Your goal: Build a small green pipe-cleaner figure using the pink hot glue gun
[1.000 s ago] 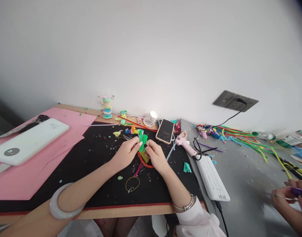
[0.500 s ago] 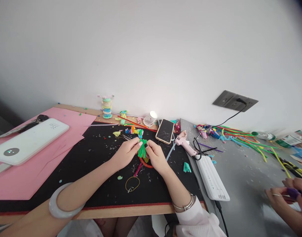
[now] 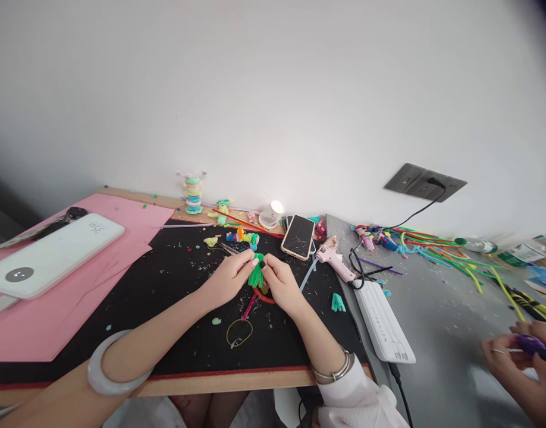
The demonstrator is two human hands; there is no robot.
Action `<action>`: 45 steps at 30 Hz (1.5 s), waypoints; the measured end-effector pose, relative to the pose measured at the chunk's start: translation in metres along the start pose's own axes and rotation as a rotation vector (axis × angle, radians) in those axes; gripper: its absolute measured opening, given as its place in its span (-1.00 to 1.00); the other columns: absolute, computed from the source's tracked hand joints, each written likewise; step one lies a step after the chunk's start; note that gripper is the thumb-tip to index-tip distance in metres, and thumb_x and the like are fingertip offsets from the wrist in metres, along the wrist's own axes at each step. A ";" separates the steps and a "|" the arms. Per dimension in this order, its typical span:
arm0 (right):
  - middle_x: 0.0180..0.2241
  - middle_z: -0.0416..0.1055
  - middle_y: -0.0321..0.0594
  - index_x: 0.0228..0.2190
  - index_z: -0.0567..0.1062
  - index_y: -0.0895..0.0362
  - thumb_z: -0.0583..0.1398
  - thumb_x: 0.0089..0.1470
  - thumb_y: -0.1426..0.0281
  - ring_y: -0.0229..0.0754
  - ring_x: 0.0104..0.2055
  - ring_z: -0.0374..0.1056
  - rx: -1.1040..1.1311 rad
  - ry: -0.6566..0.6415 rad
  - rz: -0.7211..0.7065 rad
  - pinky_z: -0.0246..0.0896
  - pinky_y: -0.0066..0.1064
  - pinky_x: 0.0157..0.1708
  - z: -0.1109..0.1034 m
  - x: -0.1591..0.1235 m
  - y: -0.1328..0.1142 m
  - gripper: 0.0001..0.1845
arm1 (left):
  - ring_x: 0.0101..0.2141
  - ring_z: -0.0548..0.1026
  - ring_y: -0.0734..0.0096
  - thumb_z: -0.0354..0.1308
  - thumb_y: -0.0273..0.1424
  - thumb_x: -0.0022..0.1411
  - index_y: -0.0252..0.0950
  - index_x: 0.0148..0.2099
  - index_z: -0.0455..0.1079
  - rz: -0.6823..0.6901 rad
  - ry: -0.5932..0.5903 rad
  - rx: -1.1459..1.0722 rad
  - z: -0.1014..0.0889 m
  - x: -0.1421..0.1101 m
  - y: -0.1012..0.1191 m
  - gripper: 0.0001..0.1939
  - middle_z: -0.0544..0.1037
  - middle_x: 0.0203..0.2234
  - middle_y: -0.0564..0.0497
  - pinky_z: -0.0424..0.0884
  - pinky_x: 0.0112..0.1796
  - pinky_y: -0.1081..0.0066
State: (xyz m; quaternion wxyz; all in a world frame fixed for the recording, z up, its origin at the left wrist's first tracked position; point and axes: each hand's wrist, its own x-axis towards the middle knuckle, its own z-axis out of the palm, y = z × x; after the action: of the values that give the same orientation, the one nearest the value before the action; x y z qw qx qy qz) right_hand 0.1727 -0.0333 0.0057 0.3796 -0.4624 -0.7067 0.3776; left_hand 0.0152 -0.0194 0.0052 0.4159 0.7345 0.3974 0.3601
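My left hand (image 3: 228, 277) and my right hand (image 3: 279, 282) meet over the black mat (image 3: 175, 309), both pinching a small bundle of green pipe cleaner (image 3: 256, 275) between the fingertips. Below the bundle lie a red loop (image 3: 263, 295) and a pink stem (image 3: 248, 307). A yellow-brown wire loop (image 3: 238, 332) rests on the mat nearer to me. A white bangle sits on my left wrist, metal bracelets on my right.
A phone (image 3: 299, 236), a pink glue gun (image 3: 335, 258) and a white keyboard (image 3: 382, 322) lie to the right. A white power bank (image 3: 50, 252) rests on pink paper (image 3: 54, 315). Another person's hands (image 3: 520, 359) work at the right edge, beyond scattered pipe cleaners (image 3: 438, 246).
The green bundle has been drawn down and folded shorter between my fingertips. The other person's hands at the right edge have shifted slightly.
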 end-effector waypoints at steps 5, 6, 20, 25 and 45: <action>-0.63 0.08 -0.42 -0.57 0.10 0.09 -0.04 0.16 0.41 -0.31 -0.55 0.05 -0.001 -0.025 -0.002 -0.04 -0.47 -0.50 0.000 0.000 0.002 -0.74 | -0.58 0.11 0.55 -0.15 -0.28 0.31 -0.25 -0.47 -0.03 0.004 -0.017 0.006 -0.001 0.000 0.000 -0.70 0.06 -0.62 0.18 0.07 -0.55 0.50; -0.63 0.08 -0.42 -0.57 0.10 0.09 -0.04 0.16 0.41 -0.31 -0.55 0.05 -0.001 -0.031 -0.003 -0.04 -0.47 -0.50 -0.001 0.000 0.002 -0.74 | -0.58 0.11 0.55 -0.15 -0.27 0.31 -0.25 -0.47 -0.03 0.005 -0.019 0.008 -0.001 0.000 0.000 -0.70 0.07 -0.62 0.18 0.08 -0.55 0.50; -0.61 0.07 -0.40 -0.58 0.09 0.09 -0.05 0.16 0.38 -0.31 -0.55 0.04 -0.032 -0.053 -0.012 -0.03 -0.47 -0.51 -0.002 -0.001 0.000 -0.73 | -0.61 0.14 0.52 -0.17 -0.26 0.30 -0.24 -0.48 -0.01 0.001 -0.048 0.017 -0.002 -0.001 0.002 -0.69 0.12 -0.67 0.19 0.10 -0.55 0.48; -0.61 0.07 -0.40 -0.58 0.09 0.09 -0.05 0.15 0.39 -0.31 -0.55 0.04 -0.041 -0.056 -0.018 -0.03 -0.47 -0.51 -0.002 -0.001 -0.001 -0.74 | -0.60 0.14 0.52 -0.17 -0.26 0.31 -0.24 -0.48 -0.02 -0.003 -0.056 0.019 -0.003 -0.001 0.002 -0.69 0.12 -0.67 0.19 0.10 -0.53 0.48; -0.62 0.05 -0.40 -0.58 0.08 0.08 -0.05 0.15 0.40 -0.31 -0.56 0.02 -0.053 -0.036 -0.016 -0.04 -0.47 -0.52 -0.001 0.000 -0.002 -0.74 | -0.61 0.13 0.53 -0.16 -0.26 0.29 -0.23 -0.48 -0.03 -0.005 -0.039 -0.001 -0.001 0.000 0.003 -0.70 0.11 -0.67 0.19 0.09 -0.55 0.48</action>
State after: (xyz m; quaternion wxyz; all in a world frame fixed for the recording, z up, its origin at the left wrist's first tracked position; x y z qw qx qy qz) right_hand 0.1733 -0.0339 0.0081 0.3574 -0.4599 -0.7268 0.3641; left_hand 0.0154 -0.0197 0.0081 0.4247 0.7402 0.3908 0.3449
